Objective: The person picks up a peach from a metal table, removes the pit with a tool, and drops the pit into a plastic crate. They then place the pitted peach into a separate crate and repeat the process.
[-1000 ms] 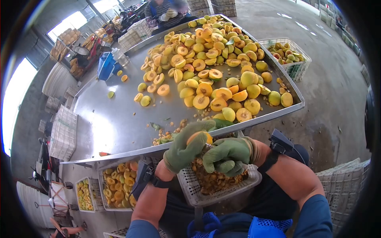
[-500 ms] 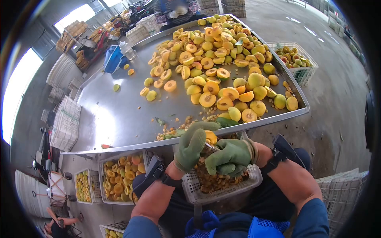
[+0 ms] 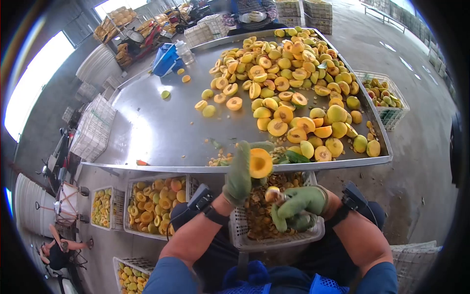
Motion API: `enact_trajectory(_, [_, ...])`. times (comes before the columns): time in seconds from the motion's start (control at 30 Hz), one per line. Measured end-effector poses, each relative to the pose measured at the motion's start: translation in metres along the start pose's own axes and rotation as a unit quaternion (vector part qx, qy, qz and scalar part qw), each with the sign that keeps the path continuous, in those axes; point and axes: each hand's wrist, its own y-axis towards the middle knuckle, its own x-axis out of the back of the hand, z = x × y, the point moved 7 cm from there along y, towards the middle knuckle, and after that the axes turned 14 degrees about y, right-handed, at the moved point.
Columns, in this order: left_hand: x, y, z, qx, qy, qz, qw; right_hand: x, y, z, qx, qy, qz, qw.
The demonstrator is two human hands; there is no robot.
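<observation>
My left hand (image 3: 239, 179), in a green glove, holds a halved yellow peach (image 3: 260, 163) with its cut face toward me and a smooth hollow in the middle. Lower and to the right, my gloved right hand (image 3: 302, 205) is closed around a small metal pitting tool, mostly hidden by the fingers. At its tip sits a brownish peach pit (image 3: 272, 194), apart from the fruit. Beneath both hands stands a plastic crate (image 3: 262, 242) filled with pits and scraps. Just beyond, a large pile of halved peaches (image 3: 276, 127) lies on the metal table (image 3: 161, 137).
Crates of peach halves (image 3: 156, 208) stand on the floor at left, and another fruit crate (image 3: 391, 115) is beyond the table's right edge. A blue container (image 3: 165, 60) and a clear bottle (image 3: 184, 52) sit at the far left corner. A person (image 3: 252, 17) sits across the table.
My hands have moved apart. The right has drawn down and away with a pit at the tool's tip, while the left has turned the peach half's hollow toward me. The camera view has shifted.
</observation>
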Motion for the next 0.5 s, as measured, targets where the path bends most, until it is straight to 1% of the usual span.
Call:
enact_trajectory(0.03, [0.011,0.002,0.004,-0.012,0.035,-0.029,0.999,-0.001,-0.007,-0.002,-0.082,-0.024,-0.004,0.996])
enact_trajectory(0.07, [0.021,0.003,0.003,-0.022,0.07,-0.058,0.996,-0.002,-0.011,-0.002,-0.148,-0.12,-0.074,0.979])
enact_trajectory(0.1, [0.031,-0.002,0.004,0.001,0.062,-0.057,0.996,-0.004,-0.015,0.001,-0.208,-0.216,-0.142,0.943])
enact_trajectory(0.13, [0.042,-0.009,0.0,0.023,0.054,-0.056,0.997,0.002,-0.017,0.005,-0.26,-0.309,-0.208,0.891])
enact_trajectory(0.17, [0.057,-0.017,0.005,0.036,0.078,-0.052,0.995,0.021,-0.006,-0.004,-0.209,-0.429,-0.188,0.859])
enact_trajectory(0.2, [0.072,-0.029,-0.005,0.006,0.122,-0.083,0.989,0.039,0.002,-0.013,-0.158,-0.547,-0.179,0.803])
enact_trajectory(0.27, [0.098,-0.055,-0.023,-0.05,0.206,-0.132,0.968,0.062,-0.002,-0.018,-0.197,-0.577,-0.29,0.738])
enact_trajectory(0.33, [0.15,-0.089,-0.018,-0.017,0.232,-0.221,0.947,0.054,-0.004,-0.014,-0.134,-0.557,-0.248,0.781])
enact_trajectory(0.37, [0.177,-0.104,-0.023,-0.129,0.485,-0.232,0.833,0.045,-0.009,-0.005,-0.148,-0.536,-0.289,0.779])
enact_trajectory(0.4, [0.213,-0.119,0.003,-0.132,0.555,-0.24,0.785,0.041,-0.013,0.0,-0.162,-0.515,-0.328,0.776])
enact_trajectory(0.43, [0.249,-0.134,0.028,-0.134,0.62,-0.251,0.731,0.049,-0.016,-0.003,-0.212,-0.515,-0.348,0.754])
enact_trajectory(0.47, [0.289,-0.146,0.061,-0.033,0.536,-0.266,0.8,0.055,-0.015,-0.007,-0.204,-0.512,-0.357,0.754])
enact_trajectory(0.5, [0.305,-0.15,0.066,-0.039,0.606,-0.259,0.751,0.063,-0.015,-0.011,-0.196,-0.509,-0.366,0.754])
